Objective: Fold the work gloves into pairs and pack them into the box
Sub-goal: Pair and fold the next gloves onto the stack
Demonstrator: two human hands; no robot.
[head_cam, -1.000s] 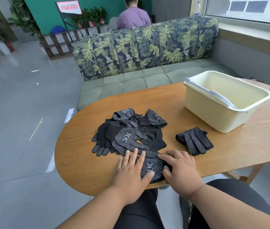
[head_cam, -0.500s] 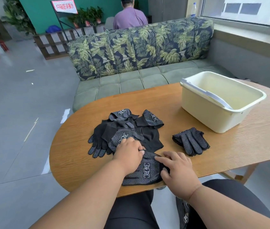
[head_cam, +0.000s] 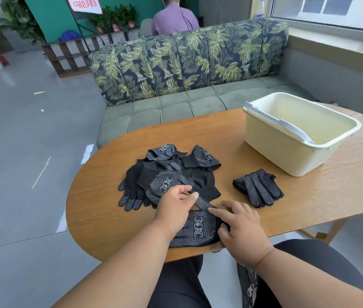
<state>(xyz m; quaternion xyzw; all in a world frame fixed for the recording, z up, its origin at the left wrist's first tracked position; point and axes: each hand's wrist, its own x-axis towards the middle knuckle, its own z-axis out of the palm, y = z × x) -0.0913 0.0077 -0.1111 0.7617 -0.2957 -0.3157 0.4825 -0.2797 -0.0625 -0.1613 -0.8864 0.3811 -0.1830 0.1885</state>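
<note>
Two bare forearms, without sleeves, watch or rings, rise from the bottom of the frame, ending in the left hand [head_cam: 176, 210] and right hand [head_cam: 240, 230]. Black trousers [head_cam: 176, 283] cover the lap; a small buckle [head_cam: 251, 288] shows at lower right.

The gloves [head_cam: 169, 174] are soft black cloth with tiny pale bumpy dots. The table [head_cam: 331, 192] is wood with lines in it. The box [head_cam: 287, 156] is smooth, creamy plastic. The sofa [head_cam: 187, 63] is leafy cloth.
</note>
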